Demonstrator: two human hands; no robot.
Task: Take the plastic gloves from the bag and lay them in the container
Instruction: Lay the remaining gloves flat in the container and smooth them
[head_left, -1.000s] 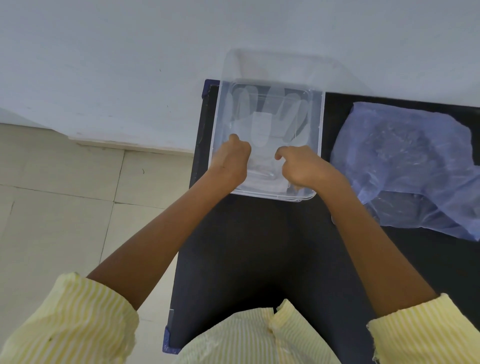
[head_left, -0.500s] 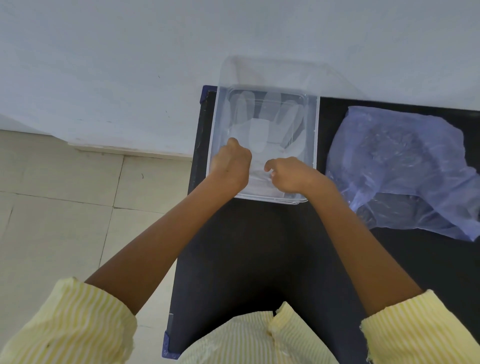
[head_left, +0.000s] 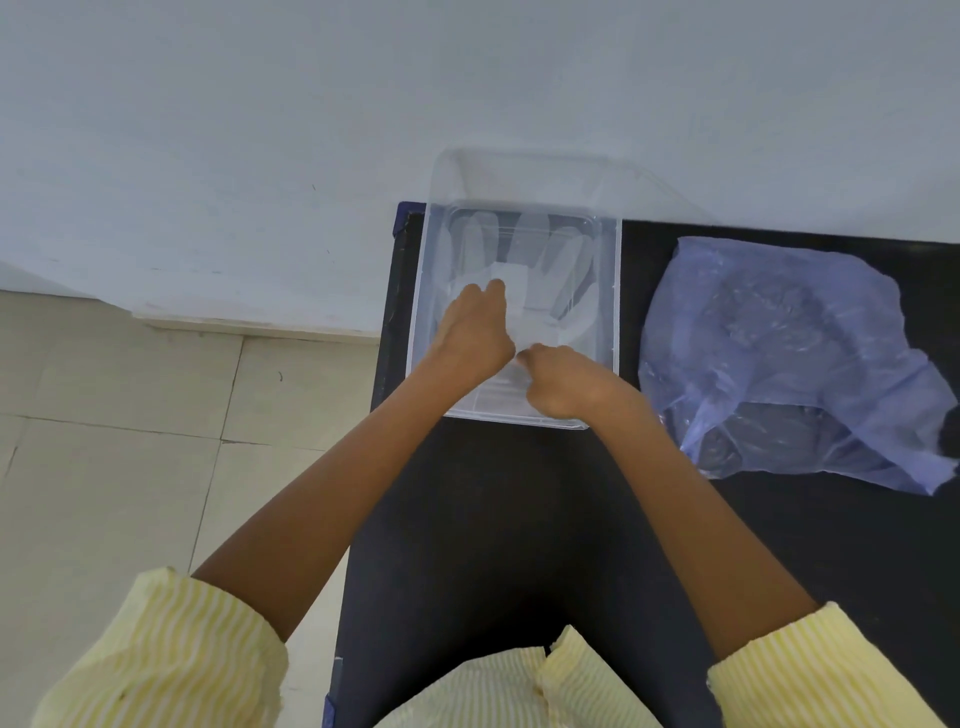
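A clear plastic container (head_left: 616, 291) stands at the far left of the black table, its open lid leaning against the wall. Translucent plastic gloves (head_left: 535, 270) lie flat inside it, fingers pointing to the wall. My left hand (head_left: 472, 332) rests fisted on the gloves' left side, thumb stretched forward. My right hand (head_left: 563, 382) is closed over the cuff end near the container's front edge, fingertips pinched on the thin plastic. The two hands nearly touch. A crumpled bluish plastic bag (head_left: 789, 358) lies to the right of the container.
The black table (head_left: 498, 519) is set against a white wall (head_left: 467, 93). Its left edge drops to a beige tiled floor (head_left: 130, 441). My yellow striped sleeves (head_left: 171, 660) fill the bottom of the view.
Both hands have come closer together inside the container. My left hand slid forward over the gloves, and my right hand moved left along the cuff end.
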